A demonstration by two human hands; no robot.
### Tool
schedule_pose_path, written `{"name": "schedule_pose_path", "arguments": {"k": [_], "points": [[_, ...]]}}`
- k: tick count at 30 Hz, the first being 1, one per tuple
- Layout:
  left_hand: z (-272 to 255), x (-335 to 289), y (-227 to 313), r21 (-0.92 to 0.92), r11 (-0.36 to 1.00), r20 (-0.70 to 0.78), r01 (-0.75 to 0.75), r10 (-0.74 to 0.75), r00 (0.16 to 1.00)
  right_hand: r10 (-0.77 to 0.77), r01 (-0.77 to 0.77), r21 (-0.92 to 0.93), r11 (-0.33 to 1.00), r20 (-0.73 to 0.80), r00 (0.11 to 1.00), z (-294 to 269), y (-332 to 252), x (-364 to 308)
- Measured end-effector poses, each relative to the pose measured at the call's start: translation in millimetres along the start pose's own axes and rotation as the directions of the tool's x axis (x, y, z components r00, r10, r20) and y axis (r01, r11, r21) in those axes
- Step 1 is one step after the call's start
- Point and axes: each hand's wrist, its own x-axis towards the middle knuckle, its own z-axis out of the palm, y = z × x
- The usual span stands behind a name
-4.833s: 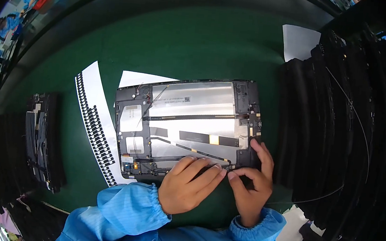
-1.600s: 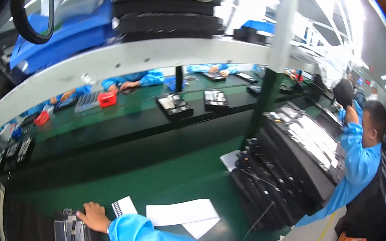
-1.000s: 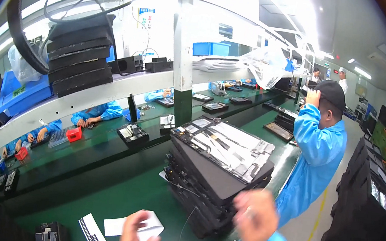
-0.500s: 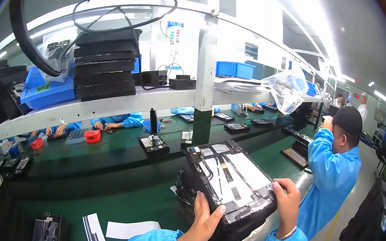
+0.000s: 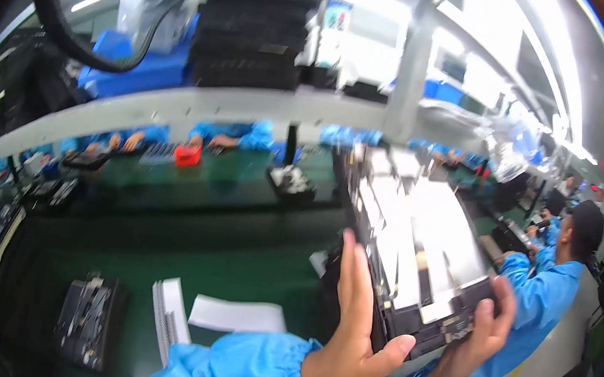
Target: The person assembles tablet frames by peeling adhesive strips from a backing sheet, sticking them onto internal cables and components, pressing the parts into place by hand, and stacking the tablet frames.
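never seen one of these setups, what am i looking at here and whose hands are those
There is no robot here. A person works bare-handed, wearing a wide fisheye camera on the head; every picture comes from it, so straight edges bend near the rim.

The left hand and right hand hold a flat black-framed device with pale inner panels, tilted and blurred. The left is against its left side, the right at its near right corner.

On the green table lie a white sheet, a narrow paper strip and, further left, another dark device. A co-worker in blue is at the right.
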Motion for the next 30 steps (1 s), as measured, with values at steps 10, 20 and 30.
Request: {"name": "schedule_pose_path", "arguments": {"k": [10,20,30], "points": [[-106.0,-84.8,19.2,0.483,0.876,-0.372,0.005,0.2,0.906,0.659,-0.872,0.47,0.136,0.614,0.434,124.1,-4.3,-121.4],[-200.2,-282.8,38.5,0.887,0.191,-0.157,0.42,-0.731,0.665,0.746,-0.975,0.149,0.164,0.629,0.221,81.1,125.3,-166.5],[-226.9,-277.4,44.9,0.818,0.212,-0.143,0.535,-0.826,0.545,0.795,-0.647,-0.52,0.558,0.557,0.239,86.3,212.6,-177.4]]}}
